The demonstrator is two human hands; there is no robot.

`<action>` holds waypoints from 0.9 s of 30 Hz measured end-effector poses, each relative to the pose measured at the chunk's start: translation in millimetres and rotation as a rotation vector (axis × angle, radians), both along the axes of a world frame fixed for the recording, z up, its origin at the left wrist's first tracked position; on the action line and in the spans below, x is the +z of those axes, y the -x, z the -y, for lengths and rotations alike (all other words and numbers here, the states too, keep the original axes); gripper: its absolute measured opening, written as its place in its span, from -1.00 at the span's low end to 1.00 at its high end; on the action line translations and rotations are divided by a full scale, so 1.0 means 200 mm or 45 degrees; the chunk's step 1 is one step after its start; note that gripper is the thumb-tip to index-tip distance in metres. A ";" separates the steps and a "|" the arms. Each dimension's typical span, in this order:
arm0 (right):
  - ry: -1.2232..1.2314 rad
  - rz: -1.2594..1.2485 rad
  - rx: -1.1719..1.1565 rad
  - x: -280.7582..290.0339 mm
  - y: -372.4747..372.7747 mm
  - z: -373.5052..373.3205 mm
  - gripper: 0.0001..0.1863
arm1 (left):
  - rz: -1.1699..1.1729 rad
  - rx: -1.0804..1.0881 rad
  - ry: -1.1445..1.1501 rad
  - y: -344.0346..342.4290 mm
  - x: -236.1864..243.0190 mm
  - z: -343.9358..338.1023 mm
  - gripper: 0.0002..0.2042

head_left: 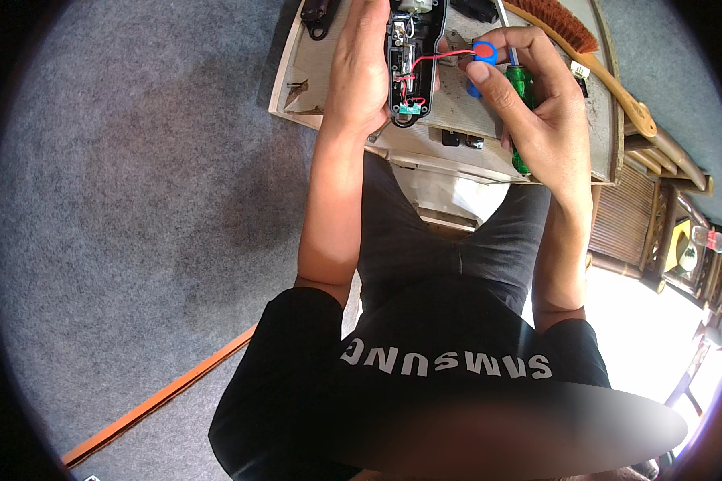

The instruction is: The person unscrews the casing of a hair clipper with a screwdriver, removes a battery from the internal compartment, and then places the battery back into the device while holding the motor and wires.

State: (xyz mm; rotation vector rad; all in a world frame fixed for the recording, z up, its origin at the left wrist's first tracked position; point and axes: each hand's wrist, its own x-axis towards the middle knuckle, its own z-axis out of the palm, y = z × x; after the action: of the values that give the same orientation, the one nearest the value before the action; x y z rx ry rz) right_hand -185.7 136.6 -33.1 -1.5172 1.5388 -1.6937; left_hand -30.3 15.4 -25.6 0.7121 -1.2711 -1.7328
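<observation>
My left hand (357, 84) holds a black elongated device housing (417, 68) upright along its side, its inner parts, red wires and a small teal board exposed. My right hand (541, 120) grips a blue cylindrical cell (483, 52) with a red top between thumb and fingers; a red wire runs from it into the housing. A green-handled screwdriver (521, 80) lies behind my right thumb, partly covered by the hand; whether the hand also holds it is unclear. The table (289, 96) is under both hands.
A wooden-handled brush (561, 28) lies along the table's right side. Black parts (317, 16) sit at the back left, others (461, 138) below the top. A bamboo chair (626, 220) with a bottle (706, 238) stands right. An orange strip (160, 397) crosses the carpet.
</observation>
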 end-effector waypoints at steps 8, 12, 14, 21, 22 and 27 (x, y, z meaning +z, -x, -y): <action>-0.092 -0.003 0.006 0.00 0.00 -0.01 -0.72 | 0.000 -0.002 0.067 0.00 0.00 0.00 -0.51; -0.057 -0.019 0.000 0.00 0.00 -0.01 -0.74 | 0.022 -0.008 0.030 0.00 0.00 0.00 -0.52; -0.054 -0.023 -0.001 0.00 0.00 -0.01 -0.73 | 0.010 0.001 0.030 0.00 0.00 0.00 -0.52; -0.072 -0.060 -0.024 0.00 0.00 -0.01 -0.72 | -0.049 0.004 0.032 0.01 -0.02 0.01 -0.52; -0.072 -0.056 -0.030 0.00 0.00 -0.01 -0.72 | -0.049 -0.009 0.046 0.01 -0.02 0.01 -0.51; -0.062 -0.065 -0.035 0.00 0.00 -0.01 -0.73 | -0.012 -0.019 0.054 0.00 -0.01 0.01 -0.51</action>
State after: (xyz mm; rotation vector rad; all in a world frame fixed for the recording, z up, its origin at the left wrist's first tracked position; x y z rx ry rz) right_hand -185.5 138.5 -33.6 -1.5322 1.6217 -1.6323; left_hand -29.8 13.6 -26.8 0.6702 -1.3060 -1.7144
